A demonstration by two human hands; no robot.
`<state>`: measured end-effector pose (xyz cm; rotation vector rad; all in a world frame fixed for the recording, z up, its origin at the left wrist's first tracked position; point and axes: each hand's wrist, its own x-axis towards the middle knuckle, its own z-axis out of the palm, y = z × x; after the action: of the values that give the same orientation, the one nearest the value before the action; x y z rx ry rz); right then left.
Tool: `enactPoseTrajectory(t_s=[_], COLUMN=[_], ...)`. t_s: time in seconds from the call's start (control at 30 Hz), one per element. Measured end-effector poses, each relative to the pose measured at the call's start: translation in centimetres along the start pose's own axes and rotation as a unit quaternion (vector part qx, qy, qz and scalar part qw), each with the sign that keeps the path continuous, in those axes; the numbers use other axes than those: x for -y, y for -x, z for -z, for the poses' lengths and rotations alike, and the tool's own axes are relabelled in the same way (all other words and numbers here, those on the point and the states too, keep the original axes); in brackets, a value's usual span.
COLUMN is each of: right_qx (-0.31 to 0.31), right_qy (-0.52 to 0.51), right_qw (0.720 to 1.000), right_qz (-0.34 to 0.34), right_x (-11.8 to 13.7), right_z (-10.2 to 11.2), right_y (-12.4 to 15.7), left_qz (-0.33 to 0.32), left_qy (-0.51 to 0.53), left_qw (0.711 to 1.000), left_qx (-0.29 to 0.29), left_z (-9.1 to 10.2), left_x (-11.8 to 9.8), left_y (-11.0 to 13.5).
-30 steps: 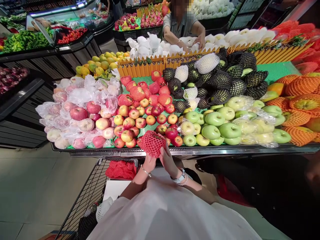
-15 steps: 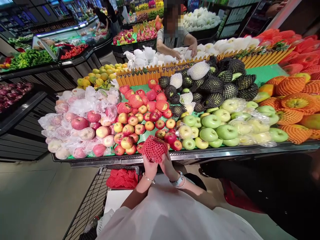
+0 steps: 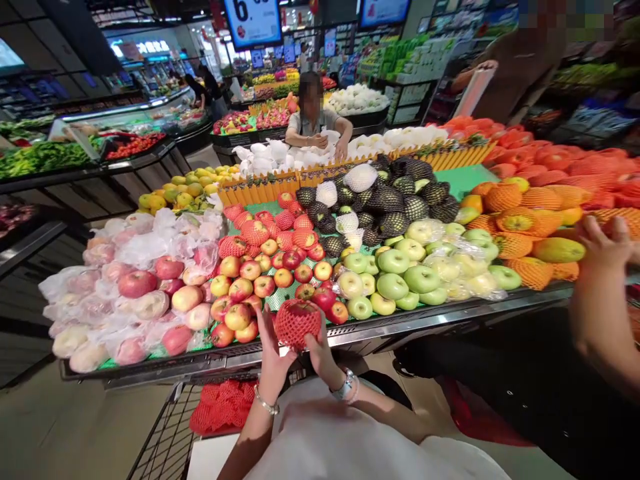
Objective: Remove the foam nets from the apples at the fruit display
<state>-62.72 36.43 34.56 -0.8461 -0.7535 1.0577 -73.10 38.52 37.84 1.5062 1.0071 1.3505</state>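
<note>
Both my hands hold one apple wrapped in a red foam net [image 3: 298, 323] just above the front edge of the fruit stand [image 3: 380, 331]. My left hand [image 3: 273, 350] cups its left side, fingers curled against the net. My right hand [image 3: 319, 350] grips its lower right side. Right behind it lie loose red and yellow apples [image 3: 260, 287], with more red-netted apples [image 3: 260, 230] farther back.
Bagged pink apples [image 3: 125, 280] lie at left, green apples [image 3: 395, 273] at right, dark netted fruit [image 3: 385, 200] behind. A shopping cart [image 3: 165, 443] with spare red nets [image 3: 220, 407] stands below. Another person's hand [image 3: 600, 267] reaches in at right; a person [image 3: 315, 127] works across the stand.
The view has tilted up, showing more of the store. The netted apple has dropped slightly toward the stand's front edge, still in both hands. A person's hand has appeared at right.
</note>
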Motion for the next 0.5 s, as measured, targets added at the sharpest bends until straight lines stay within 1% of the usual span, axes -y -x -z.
enactPoseTrajectory(t_s=[0.03, 0.07, 0.1, 0.2, 0.27, 0.4, 0.5], right_qx=[0.009, 0.009, 0.005, -0.011, -0.006, 0.02, 0.046], right_qy=[-0.009, -0.016, -0.017, -0.005, 0.0, 0.018, 0.044], right_qw=[1.0, 1.0, 1.0, 1.0, 0.999, 0.997, 0.995], right_qz=[0.007, 0.01, 0.011, 0.017, 0.032, 0.066, 0.078], right_x=[0.2, 0.2, 0.2, -0.2, -0.5, -0.3, 0.2], right_z=[-0.3, -0.6, -0.9, -1.0, -0.7, -0.3, -0.3], right_y=[0.1, 0.2, 0.3, 0.2, 0.0, -0.4, -0.6], left_qz=[0.029, 0.053, 0.069, 0.08, 0.078, 0.085, 0.095], left_qy=[-0.007, -0.012, -0.013, -0.013, -0.02, -0.037, -0.048], left_qw=[0.999, 0.997, 0.995, 0.995, 0.996, 0.994, 0.993], left_qx=[0.035, 0.056, 0.064, 0.052, 0.041, 0.06, 0.05], left_z=[-0.2, -0.3, -0.5, -0.4, -0.2, 0.1, 0.1], left_x=[-0.3, -0.4, -0.3, 0.8, 1.7, 2.9, 3.1], left_y=[-0.3, -0.4, -0.5, -0.8, -1.2, -2.0, -2.1])
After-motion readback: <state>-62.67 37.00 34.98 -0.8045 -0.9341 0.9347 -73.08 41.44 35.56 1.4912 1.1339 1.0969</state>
